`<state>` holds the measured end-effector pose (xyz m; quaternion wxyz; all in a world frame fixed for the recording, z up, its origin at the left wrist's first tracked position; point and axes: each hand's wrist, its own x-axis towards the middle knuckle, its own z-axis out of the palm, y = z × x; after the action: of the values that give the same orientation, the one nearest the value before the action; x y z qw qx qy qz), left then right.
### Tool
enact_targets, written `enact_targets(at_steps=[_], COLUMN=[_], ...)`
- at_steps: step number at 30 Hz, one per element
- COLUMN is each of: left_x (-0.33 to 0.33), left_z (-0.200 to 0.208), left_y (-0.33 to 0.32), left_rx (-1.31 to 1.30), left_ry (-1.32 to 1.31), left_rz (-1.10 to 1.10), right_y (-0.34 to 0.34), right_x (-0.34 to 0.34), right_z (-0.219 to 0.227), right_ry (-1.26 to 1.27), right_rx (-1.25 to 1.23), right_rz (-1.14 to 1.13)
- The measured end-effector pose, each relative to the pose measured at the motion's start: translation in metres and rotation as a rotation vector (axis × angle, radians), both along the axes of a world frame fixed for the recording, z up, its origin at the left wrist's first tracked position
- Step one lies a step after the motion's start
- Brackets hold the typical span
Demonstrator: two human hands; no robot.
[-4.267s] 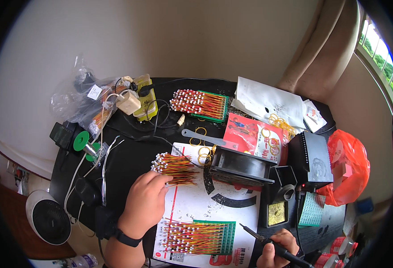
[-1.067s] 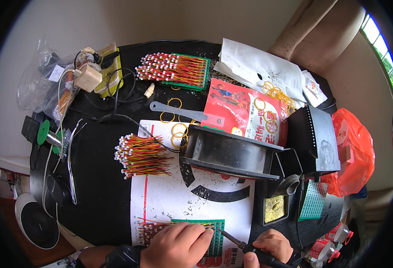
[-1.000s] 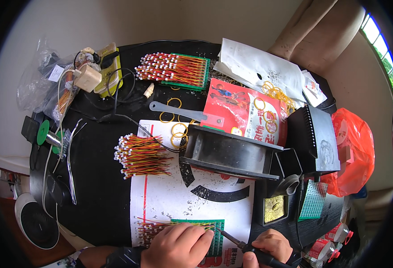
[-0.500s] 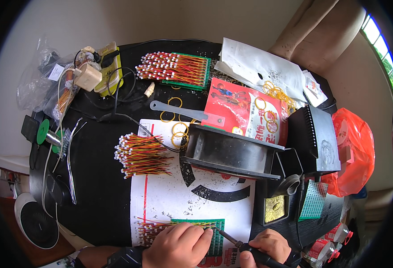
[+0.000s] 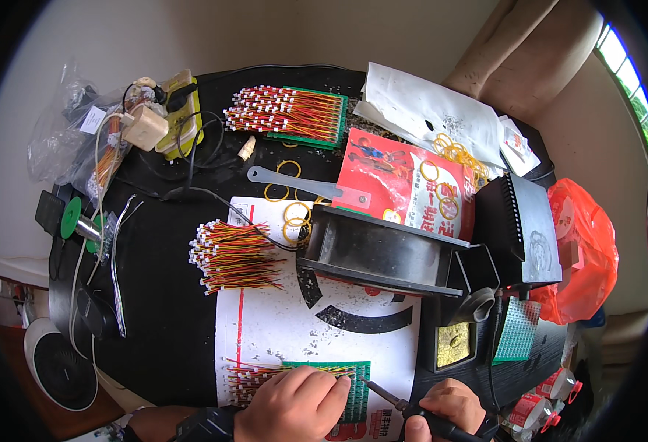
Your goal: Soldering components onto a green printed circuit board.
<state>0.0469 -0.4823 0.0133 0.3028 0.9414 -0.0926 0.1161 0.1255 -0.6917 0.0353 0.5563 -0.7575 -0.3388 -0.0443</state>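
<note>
My left hand [image 5: 294, 405] is closed, with thumb and forefinger pinched at the end of a thin wire over a green circuit board [image 5: 359, 404]. Red, yellow and black wires with white connectors [image 5: 247, 376] stretch leftward from the board, partly under this hand. My right hand [image 5: 453, 405] grips a soldering iron [image 5: 392, 398] by its dark handle. Its tip points up and left, just right of my left fingertips, over the board's right edge. The exact wire end between my left fingers is too small to make out.
Loose connector wires [image 5: 236, 258] lie on the white sheet's left side. Beyond stand a big black spool [image 5: 383, 250], a black box [image 5: 519, 232] and a soldering-iron stand with yellow sponge [image 5: 454, 346]. A wired board stack [image 5: 309, 118] sits at the back.
The soldering iron's tip has shifted slightly right and down, away from my left fingertips. My right hand has moved a little with it; the left hand stays nearly still.
</note>
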Motion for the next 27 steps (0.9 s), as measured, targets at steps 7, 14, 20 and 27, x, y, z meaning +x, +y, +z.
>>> enact_targets(at_steps=[7, 14, 20, 27], left_x=[0.001, 0.0013, 0.0019, 0.0018], left_z=[0.0014, 0.0007, 0.0005, 0.0011], left_y=[-0.0004, -0.0001, 0.0004, 0.0005], left_rx=[-0.016, -0.022, -0.026, -0.014], left_ry=[0.02, 0.024, 0.014, 0.026], left_rz=[0.014, 0.025, 0.024, 0.02], right_y=[0.0007, 0.0022, 0.003, 0.0034], right_x=[-0.0001, 0.0005, 0.0004, 0.0003], right_z=[0.0002, 0.0015, 0.0021, 0.0007], right_ry=[0.004, -0.002, 0.002, -0.013], right_rx=[-0.047, -0.071, -0.072, -0.06], right_rz=[0.014, 0.011, 0.008, 0.01])
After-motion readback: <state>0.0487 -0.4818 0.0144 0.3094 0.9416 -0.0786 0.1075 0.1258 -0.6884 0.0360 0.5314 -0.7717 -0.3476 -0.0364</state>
